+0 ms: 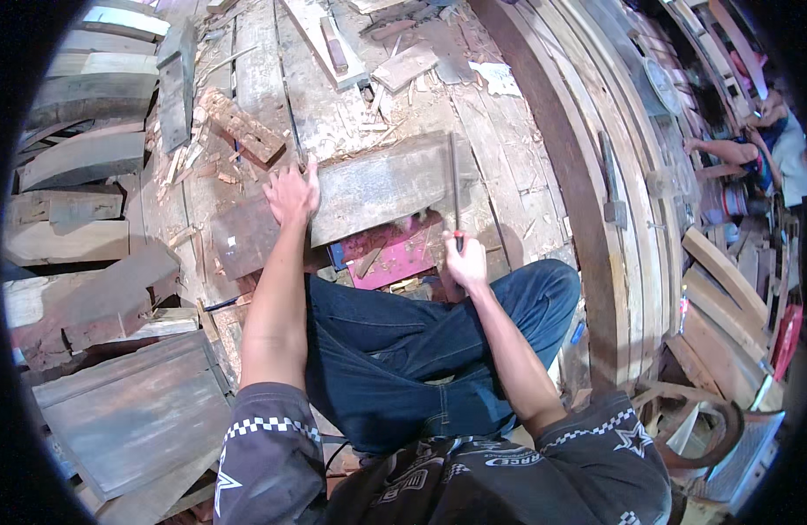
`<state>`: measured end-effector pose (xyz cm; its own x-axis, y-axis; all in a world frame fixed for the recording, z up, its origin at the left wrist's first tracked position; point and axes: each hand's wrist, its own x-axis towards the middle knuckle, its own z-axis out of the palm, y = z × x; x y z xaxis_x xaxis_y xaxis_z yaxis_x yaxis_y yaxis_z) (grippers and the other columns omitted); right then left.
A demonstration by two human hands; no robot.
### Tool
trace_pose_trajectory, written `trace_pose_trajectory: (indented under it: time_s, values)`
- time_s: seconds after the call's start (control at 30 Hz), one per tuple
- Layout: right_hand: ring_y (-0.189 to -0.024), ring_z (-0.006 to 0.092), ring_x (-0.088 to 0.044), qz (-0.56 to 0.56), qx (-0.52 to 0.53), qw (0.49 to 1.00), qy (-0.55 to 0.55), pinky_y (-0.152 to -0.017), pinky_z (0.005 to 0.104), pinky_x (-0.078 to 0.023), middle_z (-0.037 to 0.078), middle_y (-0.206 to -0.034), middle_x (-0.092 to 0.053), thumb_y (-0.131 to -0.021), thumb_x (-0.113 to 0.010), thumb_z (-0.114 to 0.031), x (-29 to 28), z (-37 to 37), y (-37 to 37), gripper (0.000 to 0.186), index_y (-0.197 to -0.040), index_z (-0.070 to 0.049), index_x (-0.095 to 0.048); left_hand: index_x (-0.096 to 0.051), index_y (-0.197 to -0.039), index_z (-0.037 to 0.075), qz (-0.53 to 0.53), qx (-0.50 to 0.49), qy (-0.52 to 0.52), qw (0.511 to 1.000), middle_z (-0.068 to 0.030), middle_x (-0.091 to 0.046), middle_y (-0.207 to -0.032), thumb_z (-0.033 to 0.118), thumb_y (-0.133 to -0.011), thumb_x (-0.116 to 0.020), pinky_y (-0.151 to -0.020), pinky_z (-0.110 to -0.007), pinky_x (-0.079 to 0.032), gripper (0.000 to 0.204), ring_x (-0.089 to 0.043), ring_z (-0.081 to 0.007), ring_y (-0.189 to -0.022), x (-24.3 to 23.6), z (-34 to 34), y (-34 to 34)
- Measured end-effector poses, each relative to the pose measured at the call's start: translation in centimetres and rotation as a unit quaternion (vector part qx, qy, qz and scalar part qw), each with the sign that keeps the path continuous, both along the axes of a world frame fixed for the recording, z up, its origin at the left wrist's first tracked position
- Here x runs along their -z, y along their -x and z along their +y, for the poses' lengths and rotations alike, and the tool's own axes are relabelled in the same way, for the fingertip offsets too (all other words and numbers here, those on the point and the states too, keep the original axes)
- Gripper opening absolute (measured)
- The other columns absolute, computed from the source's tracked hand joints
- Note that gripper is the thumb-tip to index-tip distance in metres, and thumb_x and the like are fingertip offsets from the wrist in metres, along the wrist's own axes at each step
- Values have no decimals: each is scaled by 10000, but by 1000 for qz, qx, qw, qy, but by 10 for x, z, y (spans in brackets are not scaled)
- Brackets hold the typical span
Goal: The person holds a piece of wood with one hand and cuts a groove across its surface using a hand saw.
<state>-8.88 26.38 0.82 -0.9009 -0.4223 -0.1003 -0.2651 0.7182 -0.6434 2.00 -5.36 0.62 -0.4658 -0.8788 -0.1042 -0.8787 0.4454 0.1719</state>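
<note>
Currently: left hand on plank, right hand gripping red-handled tool

Person sits cross-legged on a plank floor [255, 52] — 1 worn plank [377, 185] lies slantwise across the floor just ahead of the legs. Left hand [291, 194] rests on the plank toward its left end, fingers slightly spread and reaching to the far edge, thumb held apart. Right hand [464, 262] is by the plank's near right corner, fingers curled tight around the handle of a red-handled tool [454, 179]; its long dark shaft points away from the body, across the plank's right end. Cannot tell if the shaft touches the wood.

Pink sheet [408, 258] sits on the floor by the plank's near edge, 1 wood scrap on top. Past the far edge, toward the left: a wood block [243, 125] with cut holes, shavings around it. Farther off, a narrow stick [334, 45] lies on a pale board [316, 31].

Floor's right side: long beams [568, 131], plus a hammer-like tool [610, 171] lying along them. Left side: stacked boards [88, 96]; near left corner: a wide grey panel [136, 411]. Co-worker [762, 153] at far right.
</note>
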Motion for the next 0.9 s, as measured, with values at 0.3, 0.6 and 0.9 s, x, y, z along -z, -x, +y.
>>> trace_pose_trajectory:
  time_s: [0.3, 0.6, 0.9]
  values:
    - [-456, 111, -573, -457, -62, 866, 195, -382, 239, -431, 22, -651, -590, -980, -524, -220, -9, -6, -17, 178, -975, -47, -562, -591, -1239, 32, 42, 5, -19, 999, -170, -569, -1300, 568, -968, -316, -1093, -501, -272, 661, -447, -325, -1282, -2, 3, 2]
    - [-754, 478, -625, -80, -82, 993, 17, -679, 538, -470, 276, -767, -632, -990, -477, -313, 4, -3, -41, 368, -904, 26, -594, -612, -1218, 29, 52, 2, 8, 999, -167, -597, -1253, 557, -957, -344, -1044, -475, -315, 647, -469, -311, -1260, 6, 1, 0]
    - [-692, 507, -603, 2, -141, 990, -10, -599, 573, -451, 307, -694, -601, -934, -583, -265, -4, -5, -44, 271, -943, 4, -548, -623, -1206, 34, 40, 6, 11, 999, -154, -603, -1254, 575, -954, -330, -1058, -494, -302, 665, -431, -342, -1304, 10, 0, 0]
